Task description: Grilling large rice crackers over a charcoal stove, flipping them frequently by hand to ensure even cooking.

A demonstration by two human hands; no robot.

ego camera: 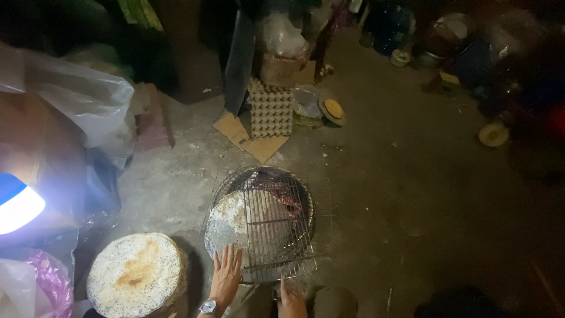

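A round charcoal stove (306,197) with glowing embers sits on the floor under a wire grill rack (268,221). A pale round flat cracker (241,227) lies inside the rack. My left hand (225,275), with a wristwatch, rests flat with spread fingers on the cracker's near edge. My right hand (289,300) is at the rack's near edge, one finger raised against the wire; what it holds is unclear. A stack of toasted speckled crackers (136,274) stands to the left.
Plastic bags (88,103) and a bright lamp (17,203) crowd the left. An egg carton tray (271,110) and cardboard (250,138) lean behind the stove. Pots, lids and containers (438,35) fill the dim back right. The concrete floor (412,194) stretches right.
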